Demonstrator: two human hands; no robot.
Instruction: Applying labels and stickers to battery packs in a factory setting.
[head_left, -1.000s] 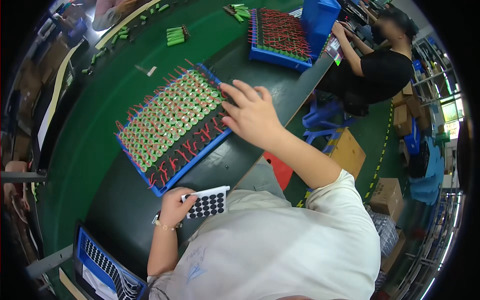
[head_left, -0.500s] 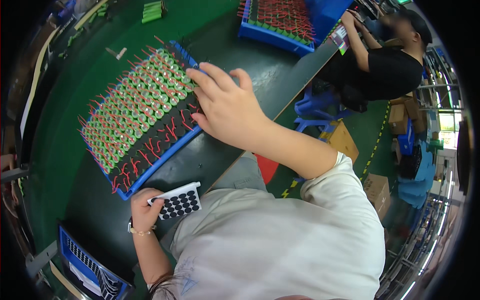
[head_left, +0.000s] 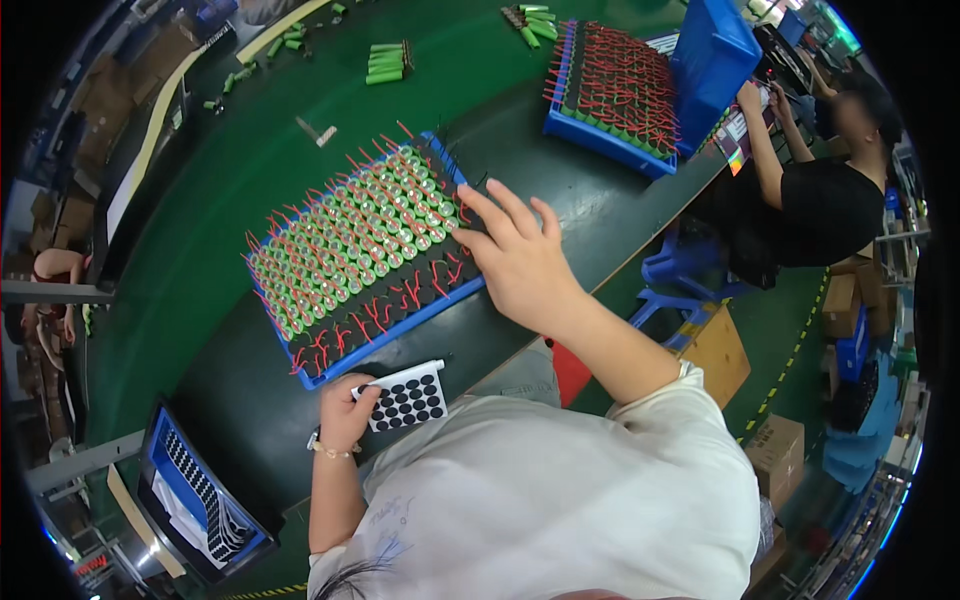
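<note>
A blue tray [head_left: 400, 328] on the dark green bench holds rows of green cylindrical battery cells [head_left: 350, 235] with metal ends up and red wires. Black round pads cover the row ends along the near side, with red wires sticking up. My right hand [head_left: 525, 265] is over the tray's right end, fingers apart, its fingertips at the last cells; whether a small pad is under them I cannot tell. Near the bench's front edge my left hand [head_left: 345, 410] pinches a white sheet of round black stickers [head_left: 405, 400] between thumb and fingers.
A second blue tray [head_left: 610, 143] of wired cells stands at the back right beside an upright blue bin [head_left: 715, 45]. Loose green cells [head_left: 385, 65] lie farther back. A blue box [head_left: 200, 490] of sticker strips is at lower left. A co-worker [head_left: 820, 200] sits at right.
The whole view has shifted, so bench and trays appear farther right and lower. My right thumb has drawn closer to its forefinger at the tray's right end. My left hand keeps the sticker sheet.
</note>
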